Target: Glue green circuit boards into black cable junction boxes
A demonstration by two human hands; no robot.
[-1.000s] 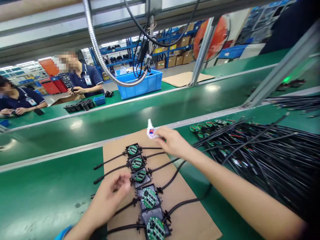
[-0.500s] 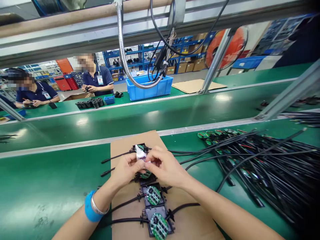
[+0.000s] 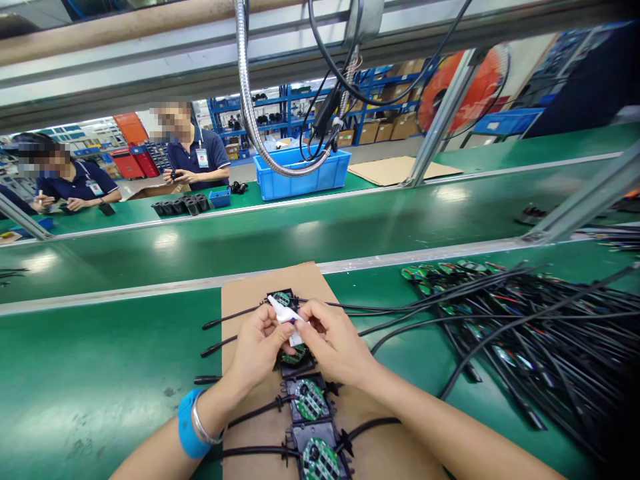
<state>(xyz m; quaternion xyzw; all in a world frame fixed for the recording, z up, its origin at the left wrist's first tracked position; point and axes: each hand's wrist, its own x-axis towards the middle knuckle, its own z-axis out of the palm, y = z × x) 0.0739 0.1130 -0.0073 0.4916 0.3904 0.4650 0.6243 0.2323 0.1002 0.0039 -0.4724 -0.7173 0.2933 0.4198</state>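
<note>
A small white tube with a pointed nozzle (image 3: 283,311) is held between both my hands, its tip slanting up and to the left. My left hand (image 3: 257,347) pinches it from the left, thumb and fingers together. From the right, my right hand (image 3: 337,343) grips its body, thumb close to the other thumb. Beneath and around them runs a column of black housings with green round circuit boards; the nearest board (image 3: 320,459) and the one above it (image 3: 309,400) show well. Another board (image 3: 293,355) is partly covered by my fingers. Black cables leave each housing on both sides.
The housings lie on a cardboard sheet (image 3: 245,288) on the green bench. To the right is a large heap of black cables (image 3: 540,333) with boards. Beyond a metal rail stand a blue bin (image 3: 303,180) and black parts (image 3: 181,205); two people work there. A metal hose (image 3: 245,87) hangs overhead.
The white tube has turned so its nozzle leans further left, and more of its body shows. My hands stay together over the column. The view has shifted slightly.
</note>
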